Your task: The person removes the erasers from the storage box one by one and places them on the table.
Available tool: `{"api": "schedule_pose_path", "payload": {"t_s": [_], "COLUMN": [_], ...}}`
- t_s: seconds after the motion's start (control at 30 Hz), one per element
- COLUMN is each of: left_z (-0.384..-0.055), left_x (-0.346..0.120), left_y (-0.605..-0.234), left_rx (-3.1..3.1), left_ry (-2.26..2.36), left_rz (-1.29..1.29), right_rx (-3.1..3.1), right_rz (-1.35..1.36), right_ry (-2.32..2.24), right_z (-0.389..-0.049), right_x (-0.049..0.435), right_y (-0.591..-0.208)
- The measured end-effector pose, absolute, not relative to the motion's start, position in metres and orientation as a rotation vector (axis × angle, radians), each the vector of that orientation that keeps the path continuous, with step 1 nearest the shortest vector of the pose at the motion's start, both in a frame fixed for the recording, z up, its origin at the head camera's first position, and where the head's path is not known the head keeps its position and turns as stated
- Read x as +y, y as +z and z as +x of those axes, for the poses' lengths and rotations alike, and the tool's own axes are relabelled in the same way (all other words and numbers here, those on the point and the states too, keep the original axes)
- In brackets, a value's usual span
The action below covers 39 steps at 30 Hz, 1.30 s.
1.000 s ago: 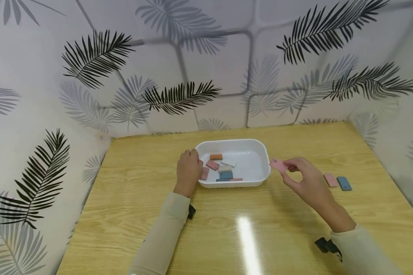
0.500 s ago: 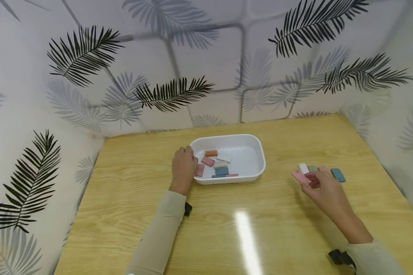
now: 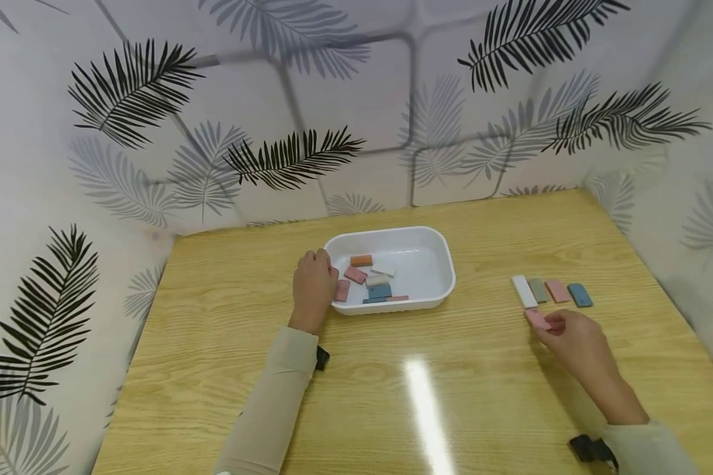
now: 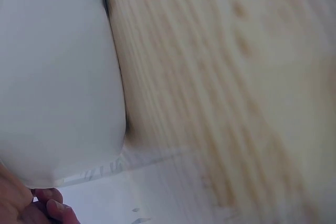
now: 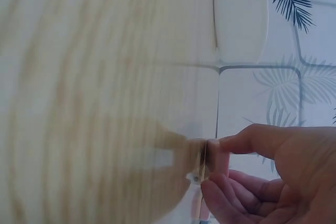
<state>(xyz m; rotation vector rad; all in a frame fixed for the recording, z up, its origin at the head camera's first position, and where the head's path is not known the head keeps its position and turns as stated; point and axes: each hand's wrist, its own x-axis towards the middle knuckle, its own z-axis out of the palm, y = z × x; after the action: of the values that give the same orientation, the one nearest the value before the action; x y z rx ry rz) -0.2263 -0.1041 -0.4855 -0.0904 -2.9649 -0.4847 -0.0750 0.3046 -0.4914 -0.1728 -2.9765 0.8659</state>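
My right hand (image 3: 579,340) pinches a pink eraser (image 3: 537,319) between thumb and fingers, low over the table, its far end right at the near end of a white eraser (image 3: 524,291). To the right of that white one, a green eraser (image 3: 537,290), another pink eraser (image 3: 557,290) and a blue eraser (image 3: 579,295) lie in a row. My left hand (image 3: 315,284) grips the left rim of a white plastic tray (image 3: 445,290); in the left wrist view its fingertips (image 4: 59,211) show at the rim. Inside the tray lie several erasers, among them an orange eraser (image 3: 361,260).
The wooden table (image 3: 214,343) ends at a wall (image 3: 368,178) with a leaf pattern behind and at both sides. A bright light reflection (image 3: 424,409) crosses the table's front. Table surface lies between the tray and the eraser row.
My right hand has carried the pink eraser from the tray's right edge rightward and down to the row, uncovering the erasers there. My left hand stays at the tray rim; the head view shifts slightly.
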Motion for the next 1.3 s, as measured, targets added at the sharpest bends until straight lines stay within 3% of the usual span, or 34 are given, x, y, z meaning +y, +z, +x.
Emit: {"api": "schedule_pose_path", "payload": {"t_s": [0.23, 0.53, 0.97, 1.3], "left_z": [-0.227, -0.228, -0.227, -0.228], "left_x": [-0.106, -0.107, -0.108, -0.109], "left_y": [-0.488, -0.488, -0.487, -0.489], "left_rx": [-2.952, -2.909, -2.93, -2.925], "left_ry": [-0.494, -0.513, -0.493, -0.466], "left_rz": [-0.088, -0.113, -0.114, -0.105], "right_rx": [-3.059, -3.084, -2.912, -2.967], "right_rz": [-0.193, -0.029, 0.423, 0.746], "right_ry": [0.844, 0.758, 0.96, 1.065], "right_z": [-0.079, -0.09, -0.142, -0.193], "right_x": [0.305, 0.292, 0.203, 0.15], "right_y": [-0.492, -0.472, -0.448, -0.467]}}
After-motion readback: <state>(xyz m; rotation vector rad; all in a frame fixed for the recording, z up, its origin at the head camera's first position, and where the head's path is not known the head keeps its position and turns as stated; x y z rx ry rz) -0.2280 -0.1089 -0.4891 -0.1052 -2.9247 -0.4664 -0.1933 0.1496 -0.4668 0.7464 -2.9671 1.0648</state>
